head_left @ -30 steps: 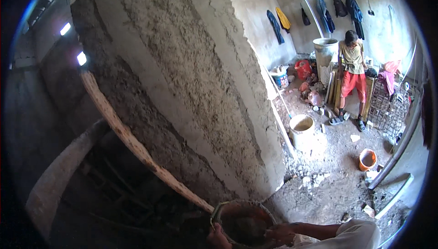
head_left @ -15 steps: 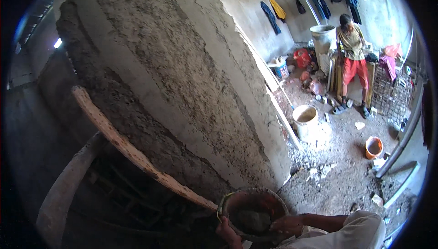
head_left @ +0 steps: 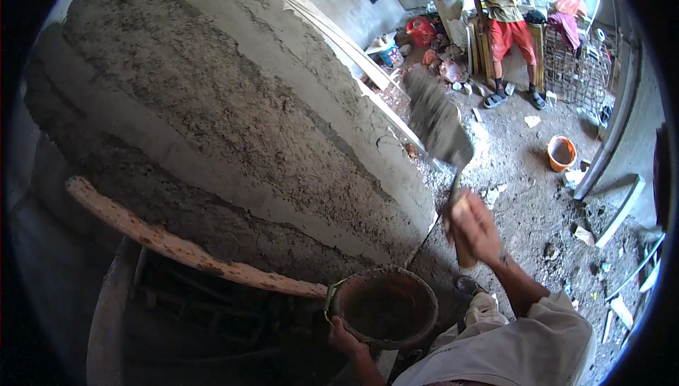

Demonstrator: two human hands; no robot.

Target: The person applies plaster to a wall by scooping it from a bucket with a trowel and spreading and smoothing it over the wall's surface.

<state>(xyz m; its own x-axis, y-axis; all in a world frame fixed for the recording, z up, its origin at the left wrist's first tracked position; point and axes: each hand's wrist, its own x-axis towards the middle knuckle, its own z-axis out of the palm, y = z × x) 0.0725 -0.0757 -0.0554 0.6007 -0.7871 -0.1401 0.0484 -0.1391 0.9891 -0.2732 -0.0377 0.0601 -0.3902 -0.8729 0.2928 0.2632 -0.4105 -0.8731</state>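
Note:
My right hand [head_left: 477, 227] is closed round the wooden handle of a trowel [head_left: 440, 121], raised to the right of the wall, with grey mortar heaped on its blade. Motion blurs the blade and its load. My left hand [head_left: 346, 338] grips the near left side of a dark round bucket [head_left: 433, 301], beside its yellow-green handle. Inside the bucket, mortar lies in shadow. Just beyond stands a wall [head_left: 262, 114] with smooth plaster bands and rough, bumpy mortar between them.
A rough wooden pole [head_left: 184, 255] runs along the wall's lower edge on the left. Beyond, another person [head_left: 503, 18] in red shorts leans by a wire mesh [head_left: 576, 61]. An orange bucket [head_left: 561, 153] stands on the rubble-strewn floor [head_left: 527, 206], near a pale post [head_left: 612, 124].
My right hand has come up out of the bucket with the mortar-loaded trowel. My left hand still grips the bucket. The view has shifted, and the other person has raised a hand to the head.

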